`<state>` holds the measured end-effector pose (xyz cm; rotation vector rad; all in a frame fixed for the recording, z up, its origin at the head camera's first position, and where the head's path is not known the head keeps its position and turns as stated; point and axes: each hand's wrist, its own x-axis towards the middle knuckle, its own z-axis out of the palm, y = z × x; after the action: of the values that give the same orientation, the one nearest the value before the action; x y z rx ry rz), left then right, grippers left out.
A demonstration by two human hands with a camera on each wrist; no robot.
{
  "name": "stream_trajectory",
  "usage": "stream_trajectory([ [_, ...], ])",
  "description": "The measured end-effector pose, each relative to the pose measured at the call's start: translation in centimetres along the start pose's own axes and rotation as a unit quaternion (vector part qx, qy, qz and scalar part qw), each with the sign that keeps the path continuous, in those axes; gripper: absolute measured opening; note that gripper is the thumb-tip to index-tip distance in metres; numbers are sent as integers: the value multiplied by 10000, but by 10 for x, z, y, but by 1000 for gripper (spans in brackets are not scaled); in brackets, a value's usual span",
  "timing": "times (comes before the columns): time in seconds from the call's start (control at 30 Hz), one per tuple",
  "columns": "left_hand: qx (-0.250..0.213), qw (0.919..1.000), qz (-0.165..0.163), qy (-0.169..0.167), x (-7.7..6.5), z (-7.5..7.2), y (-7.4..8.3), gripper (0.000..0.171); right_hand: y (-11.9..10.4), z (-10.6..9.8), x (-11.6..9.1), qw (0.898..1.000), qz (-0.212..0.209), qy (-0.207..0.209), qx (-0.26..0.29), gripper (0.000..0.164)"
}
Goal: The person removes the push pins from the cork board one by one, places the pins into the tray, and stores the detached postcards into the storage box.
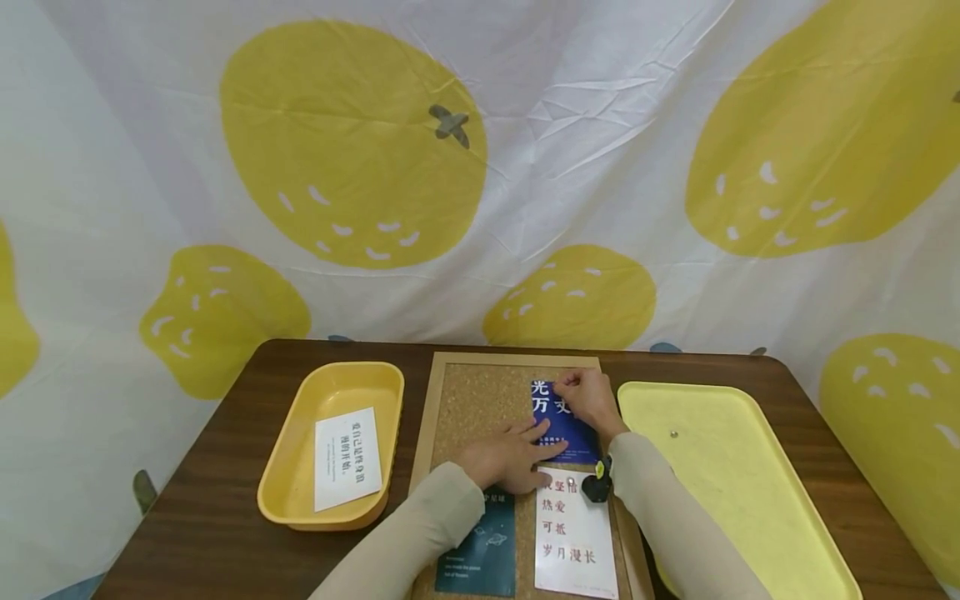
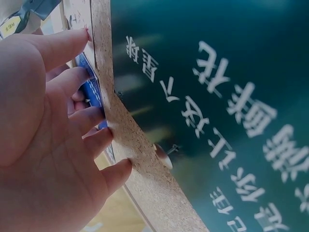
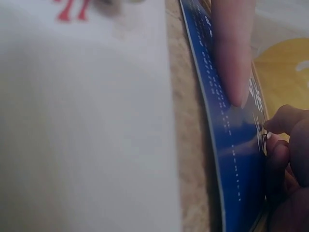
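On the framed corkboard (image 1: 480, 392), a blue card (image 1: 573, 437) with white lettering lies at the upper right. My left hand (image 1: 506, 457) rests over the board with fingers spread, some of them on the blue card's lower left. At the card's top edge my right hand (image 1: 588, 398) pinches a small push pin (image 3: 267, 136) between thumb and forefinger, its point toward the card. Below it lies a white card (image 1: 576, 542) with red lettering and a pin near its top. A dark green card (image 1: 480, 550) is left of that, its top partly covered by my left hand.
An orange-yellow basin (image 1: 281, 475) with a white card (image 1: 348, 458) in it stands left of the board. To the right is a pale yellow tray (image 1: 738, 492) holding a small pin (image 1: 673, 433). A patterned cloth (image 1: 570, 167) hangs behind the brown table (image 1: 217, 492).
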<state>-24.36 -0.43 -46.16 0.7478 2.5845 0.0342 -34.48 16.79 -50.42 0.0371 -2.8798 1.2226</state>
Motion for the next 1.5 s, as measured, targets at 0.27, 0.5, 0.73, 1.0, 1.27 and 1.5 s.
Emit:
stream_trajectory([
  [0.27,51,10000,5,-2,0,-3,1,61,0,-2,0,10000,42,-48,38,14],
  [0.5,54,10000,30,20,-1,-3,1,61,-1,-4,0,10000,-4,-27,62,15],
  [0.73,16,10000,62,11,0,-3,0,60,-3,-6,-1,9999,13,-50,149,16],
  [1.0,-32,10000,27,-6,-1,-3,0,61,0,-7,-2,9987,43,-264,439,17],
  [1.27,-39,10000,26,23,-2,-1,1,60,3,-6,-6,9978,22,-211,620,17],
  [1.5,-44,10000,-18,7,-1,-1,1,60,2,-5,-9,9968,-95,-102,781,18],
])
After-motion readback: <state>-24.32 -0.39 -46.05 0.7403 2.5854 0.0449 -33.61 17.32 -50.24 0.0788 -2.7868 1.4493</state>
